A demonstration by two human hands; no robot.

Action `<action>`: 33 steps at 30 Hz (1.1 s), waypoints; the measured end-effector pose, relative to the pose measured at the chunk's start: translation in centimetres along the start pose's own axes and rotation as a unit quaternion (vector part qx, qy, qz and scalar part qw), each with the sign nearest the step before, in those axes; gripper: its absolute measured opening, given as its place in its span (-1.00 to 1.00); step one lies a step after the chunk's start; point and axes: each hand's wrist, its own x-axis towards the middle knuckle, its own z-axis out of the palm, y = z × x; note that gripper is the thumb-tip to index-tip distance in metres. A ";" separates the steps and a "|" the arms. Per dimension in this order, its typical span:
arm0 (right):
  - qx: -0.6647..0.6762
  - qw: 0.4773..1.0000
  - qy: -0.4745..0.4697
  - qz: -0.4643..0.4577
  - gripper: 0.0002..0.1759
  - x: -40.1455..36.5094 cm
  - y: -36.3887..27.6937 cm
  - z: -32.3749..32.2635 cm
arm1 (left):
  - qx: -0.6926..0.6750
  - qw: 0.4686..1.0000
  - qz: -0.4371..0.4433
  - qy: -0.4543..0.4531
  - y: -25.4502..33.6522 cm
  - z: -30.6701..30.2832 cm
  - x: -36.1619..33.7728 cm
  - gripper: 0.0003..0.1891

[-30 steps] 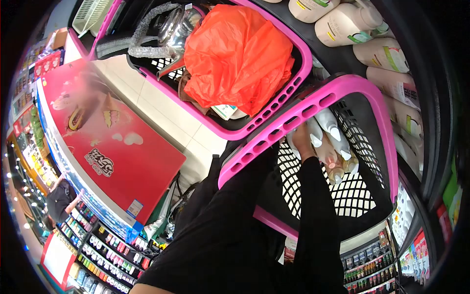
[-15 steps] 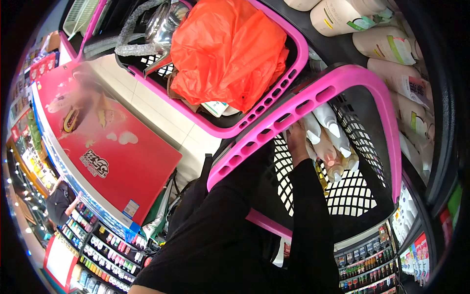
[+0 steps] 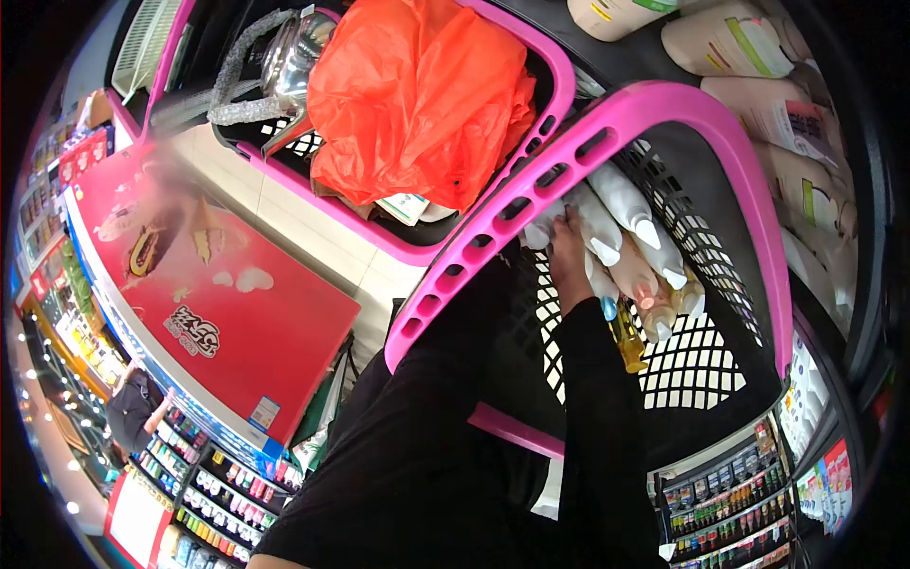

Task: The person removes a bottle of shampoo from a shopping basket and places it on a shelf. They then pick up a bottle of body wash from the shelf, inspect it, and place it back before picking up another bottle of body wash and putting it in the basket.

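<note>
Right hand (image 3: 569,254), black-sleeved arm extended, rests fingers-down on white bottles (image 3: 611,213) packed under the pink basket rim (image 3: 531,194); grip cannot be told; left hand out of view; bare mesh floor (image 3: 687,370) alongside.

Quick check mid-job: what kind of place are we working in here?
Most likely a shop or small supermarket. There is a pink shopping basket, stocked shelves of small bottles with price strips, and what looks like a chest freezer whose red panel pictures ice-cream cones.
</note>
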 end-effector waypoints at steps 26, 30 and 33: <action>0.155 0.988 -0.024 -0.007 -0.42 -7.8 -4.3 0.2 | 0.017 0.980 0.193 -0.045 -2.5 0.6 1.7 -0.66; 0.164 0.986 -0.026 -0.013 -0.47 -8.7 -3.7 -0.7 | -0.030 0.983 0.178 -0.045 -0.7 0.2 -2.6 -0.71; 0.110 0.991 -0.050 -0.061 -0.46 -11.0 -4.3 -1.7 | -0.079 0.977 0.178 -0.086 0.6 0.3 -6.6 -0.71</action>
